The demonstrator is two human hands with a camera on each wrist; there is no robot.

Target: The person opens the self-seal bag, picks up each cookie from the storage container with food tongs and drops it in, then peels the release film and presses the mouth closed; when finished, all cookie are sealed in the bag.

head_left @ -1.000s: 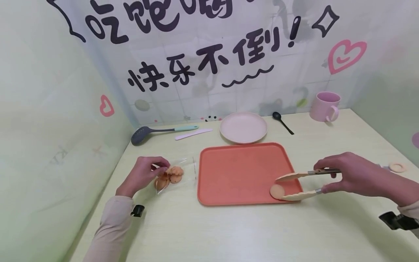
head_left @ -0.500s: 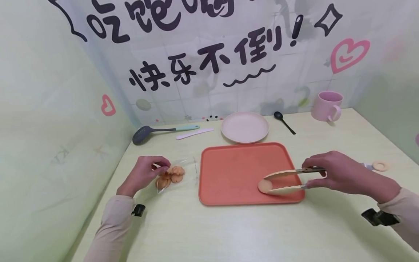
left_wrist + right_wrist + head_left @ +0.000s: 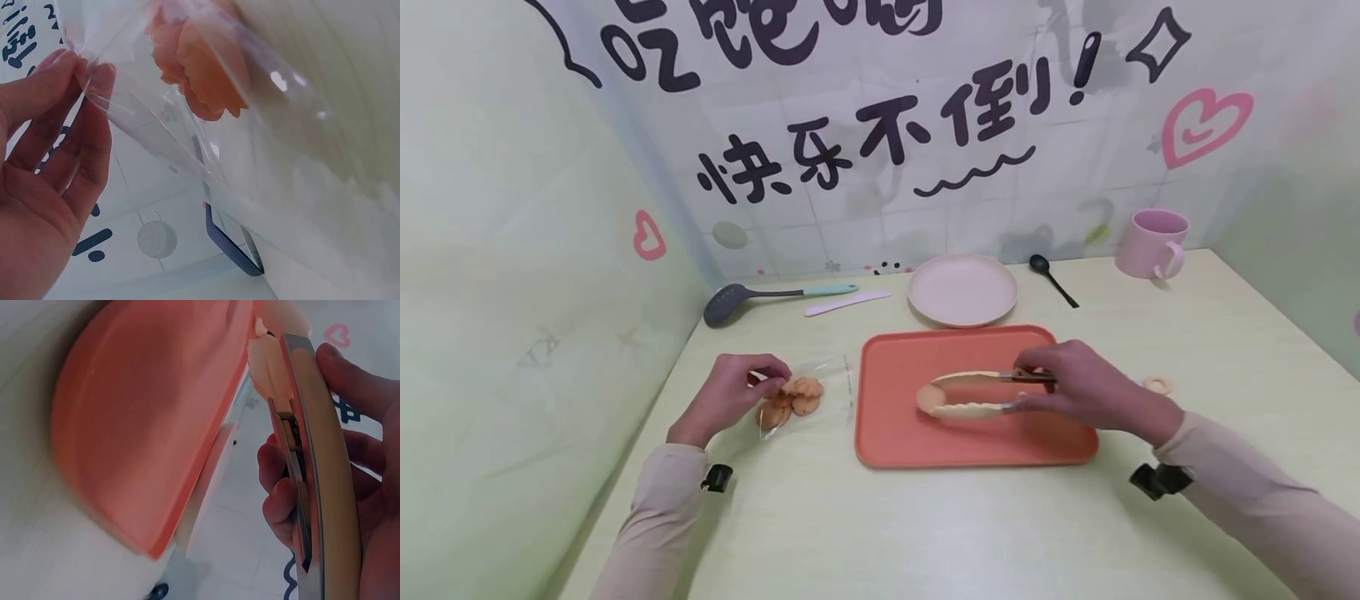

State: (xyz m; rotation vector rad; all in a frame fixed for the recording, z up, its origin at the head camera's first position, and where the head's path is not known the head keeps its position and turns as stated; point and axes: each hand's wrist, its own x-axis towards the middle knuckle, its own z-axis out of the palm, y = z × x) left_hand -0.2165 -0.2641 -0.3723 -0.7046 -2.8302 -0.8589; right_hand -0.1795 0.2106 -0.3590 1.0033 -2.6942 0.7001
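My left hand [image 3: 730, 396] pinches a clear plastic bag [image 3: 835, 392] with scalloped orange-brown cookies [image 3: 806, 405] inside; my right hand [image 3: 1078, 387] grips cream-tipped metal tongs [image 3: 973, 411] carrying one round tan cookie [image 3: 929, 399], unbagged, over the coral rectangular tray [image 3: 895, 358].

Head view: bright, diffuse light, from above judging by the shadows. A pale sheen lies on the worktop [image 3: 895, 533] at lower centre. My right grip [image 3: 1067, 387] casts a soft shadow on the tray [image 3: 880, 442]; my right sleeve [image 3: 1247, 492] shades the worktop at lower right. Left wrist view: dimmer, hazy; I record white glints on the clear bag [image 3: 281, 137], upper right. Right wrist view: dim, the tongs [image 3: 328, 462] soft toward the top edge.
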